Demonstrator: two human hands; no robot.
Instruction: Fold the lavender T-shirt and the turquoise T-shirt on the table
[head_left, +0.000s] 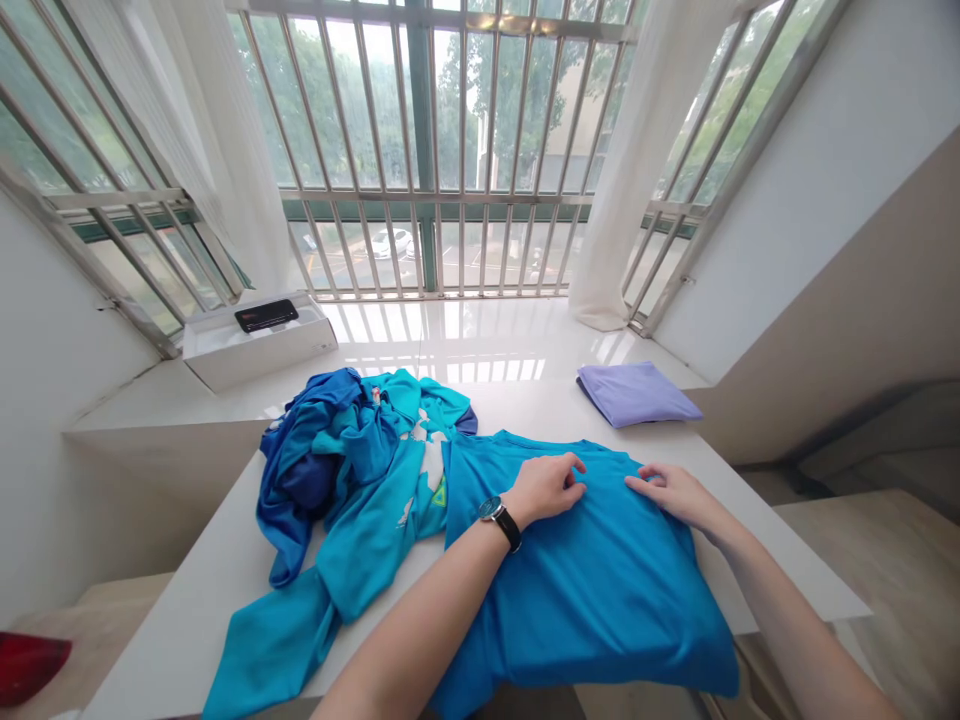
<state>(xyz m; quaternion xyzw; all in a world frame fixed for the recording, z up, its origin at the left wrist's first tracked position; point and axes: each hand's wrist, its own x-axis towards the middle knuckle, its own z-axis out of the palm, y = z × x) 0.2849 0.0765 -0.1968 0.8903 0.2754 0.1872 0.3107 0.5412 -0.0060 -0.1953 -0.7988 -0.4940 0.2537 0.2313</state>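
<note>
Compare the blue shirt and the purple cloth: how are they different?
The blue shirt is bright blue, the purple cloth pale lilac. The blue shirt lies spread out, while the purple cloth is folded into a flat stack. The left hand and right hand rest on the blue shirt; nothing touches the purple cloth. Both are fabric on the white table.

Seen from beside the desk (780, 560), the left grip (544, 490) and right grip (667, 495) sit on a blue T-shirt (585, 590), a narrow gap between them. Beyond the left grip, past the shirt's edge, a heap of blue clothes (352, 470) stands in the way. Ahead of both grips, a strip of white desk shows before a folded lilac garment (637, 393). Right of the right grip, white desk runs to its edge.
</note>
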